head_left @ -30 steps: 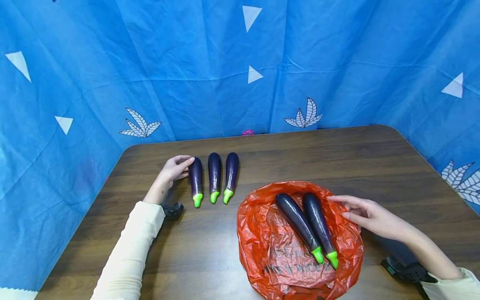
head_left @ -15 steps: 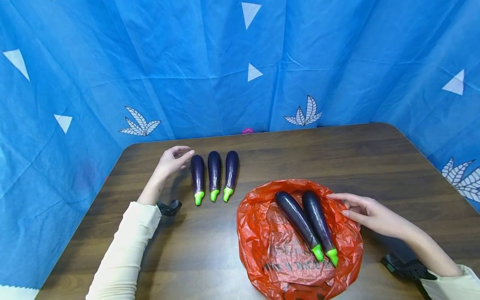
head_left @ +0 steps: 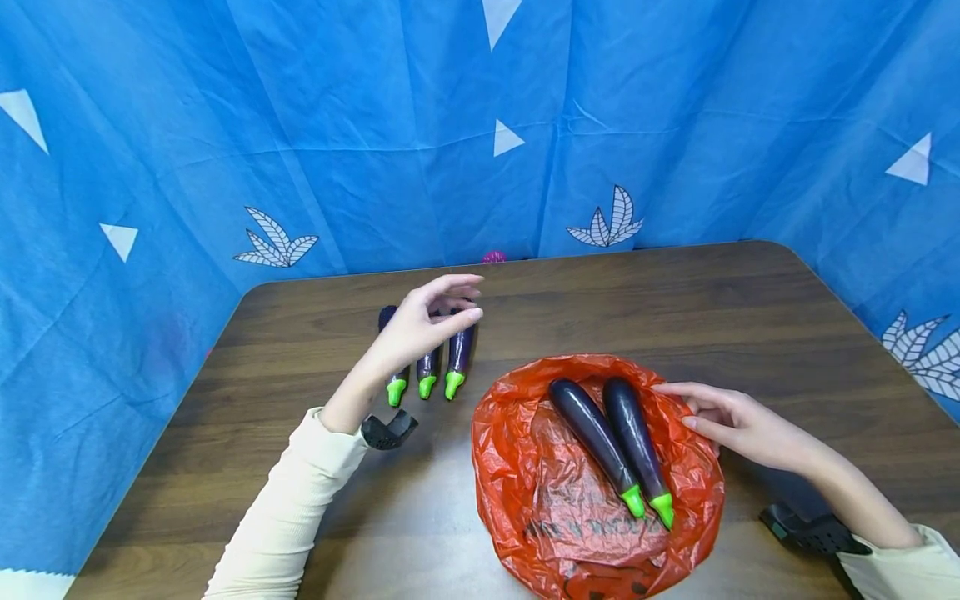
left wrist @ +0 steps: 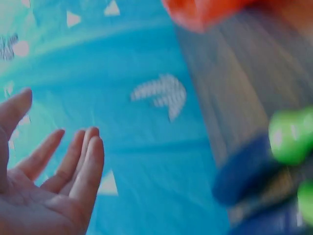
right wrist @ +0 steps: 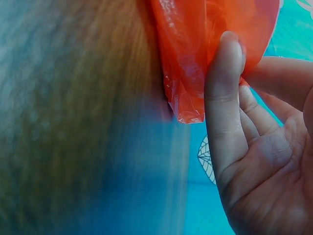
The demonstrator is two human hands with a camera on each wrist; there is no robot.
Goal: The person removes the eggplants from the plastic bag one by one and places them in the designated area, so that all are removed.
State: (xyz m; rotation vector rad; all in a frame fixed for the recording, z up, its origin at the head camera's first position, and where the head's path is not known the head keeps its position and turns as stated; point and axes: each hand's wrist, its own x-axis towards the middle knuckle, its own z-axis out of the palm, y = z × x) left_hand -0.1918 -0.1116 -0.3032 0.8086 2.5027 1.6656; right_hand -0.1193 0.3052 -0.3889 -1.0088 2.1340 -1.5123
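Red bag point(head_left: 506, 475) of eggplants point(head_left: 595, 437)
Left hand point(head_left: 420, 325): fingers apart. Right hand point(head_left: 742, 429) pinches bag; hard tugging could tear it.

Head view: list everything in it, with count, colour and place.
bagged eggplants: 2, dark purple with bright green ends, side by side in the bag
table eggplants: 3, same colours, in a row left of the bag, partly hidden
plastic bag: 1, red, spread open on the table
table: 1, brown wood grain, under everything
cloth: blue with printed shapes, behind and beside the table
wrist devices: 2, black, one per wrist
sleeves: 2, cream, on the forearms
left hand: 1, bare, over the table eggplants
right hand: 1, bare, pinching the bag's rim
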